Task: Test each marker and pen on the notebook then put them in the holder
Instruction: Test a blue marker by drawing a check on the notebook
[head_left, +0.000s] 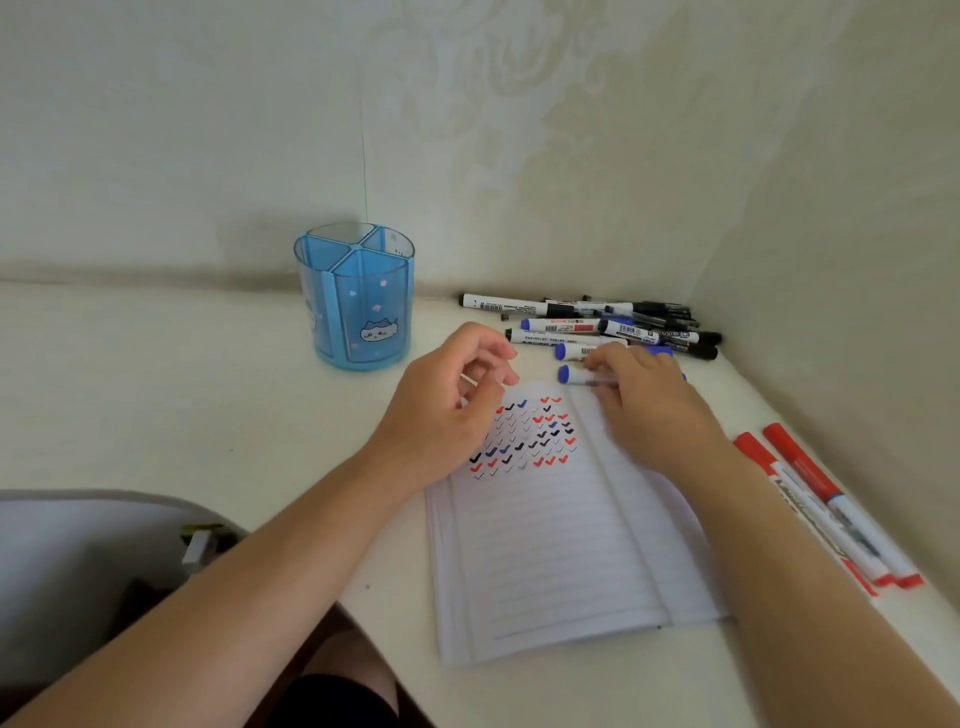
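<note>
Bare left hand (447, 410) and right hand (644, 405), bare forearms (249, 566).
Both uncovered all the way to the lower edge of view; low between them a bare leg (358, 660) and a dark garment (332, 699), perhaps shorts, too dim and cropped to tell.

holder (358, 312): 1 | notebook (561, 545): 1 | red markers (802, 467): at least 2 | piled markers (623, 330): uncountable

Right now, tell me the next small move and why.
Probably lift the blue marker toward the left hand to uncap it. The right hand grips it at the top edge of the notebook, its cap is on, and the left hand hovers free beside it. The holder holds nothing yet.
</note>
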